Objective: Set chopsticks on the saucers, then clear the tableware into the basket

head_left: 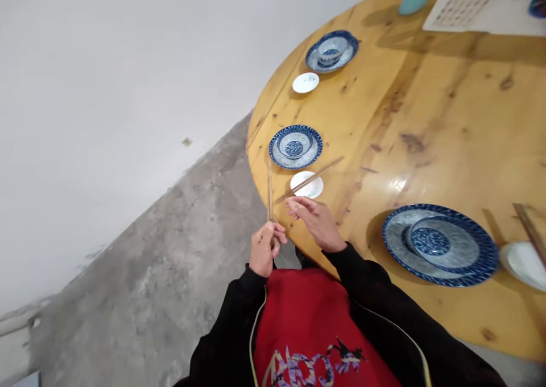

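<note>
My left hand [263, 248] is closed around wooden chopsticks [270, 190], which point away from me just off the table's edge. My right hand [316, 221] hovers over the rim of the table, fingers curled together at the tips, with nothing visible in them. Right beside those fingertips, another pair of chopsticks [328, 166] lies slantwise across a small white dish [313, 189]. Behind that dish sits a blue-patterned plate [315, 158] with a glass bowl [294, 146] on it.
Farther along the round wooden table [375, 119] are another blue plate [352, 50] with a bowl and a white saucer [305, 82]. At right stand a large blue plate [482, 262] and a dish [526, 264] with chopsticks. A white basket [464, 5] is at the back.
</note>
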A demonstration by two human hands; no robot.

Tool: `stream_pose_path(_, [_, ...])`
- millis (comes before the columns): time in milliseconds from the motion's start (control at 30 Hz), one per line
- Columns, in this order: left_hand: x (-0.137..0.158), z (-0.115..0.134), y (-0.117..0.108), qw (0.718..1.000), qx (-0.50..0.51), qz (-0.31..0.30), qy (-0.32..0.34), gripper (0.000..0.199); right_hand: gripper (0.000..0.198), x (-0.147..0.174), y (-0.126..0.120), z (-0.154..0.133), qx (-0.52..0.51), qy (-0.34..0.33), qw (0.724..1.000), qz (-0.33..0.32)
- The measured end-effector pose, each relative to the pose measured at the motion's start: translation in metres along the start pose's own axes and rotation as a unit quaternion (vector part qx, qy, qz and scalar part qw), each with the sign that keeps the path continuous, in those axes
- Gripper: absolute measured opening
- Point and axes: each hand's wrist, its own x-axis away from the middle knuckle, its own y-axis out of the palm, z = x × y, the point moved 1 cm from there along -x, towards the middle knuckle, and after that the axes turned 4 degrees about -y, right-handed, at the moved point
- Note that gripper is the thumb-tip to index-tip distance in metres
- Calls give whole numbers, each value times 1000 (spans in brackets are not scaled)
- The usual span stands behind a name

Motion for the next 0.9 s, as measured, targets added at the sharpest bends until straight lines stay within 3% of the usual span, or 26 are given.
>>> stream_pose_path(133, [3,3,-12,999,-31,-36,2,63,38,-1,29,-2,22,-17,999,-35])
stream_pose_path(267, [-10,16,-43,994,-85,-58,21,58,37,-13,60,6,8,-11,1000,-28])
stream_pose_path(500, [-41,47,-150,984,-147,-95,-17,59,41,-46,156,35,-80,73,993,-47])
stream_pose_path(667, [-61,57,-222,984,-154,-94,-16,65,46,-62,219,49,-108,69,990,-52])
stream_pose_path(767, [-71,59,-247,986,-143,-88,-13,65,46,-71,236,51,-100,56,993,-29])
stream_pose_path(900, [-90,62,-261,989,-117,-89,-13,63,46,-85,233,49,-93,35,994,41])
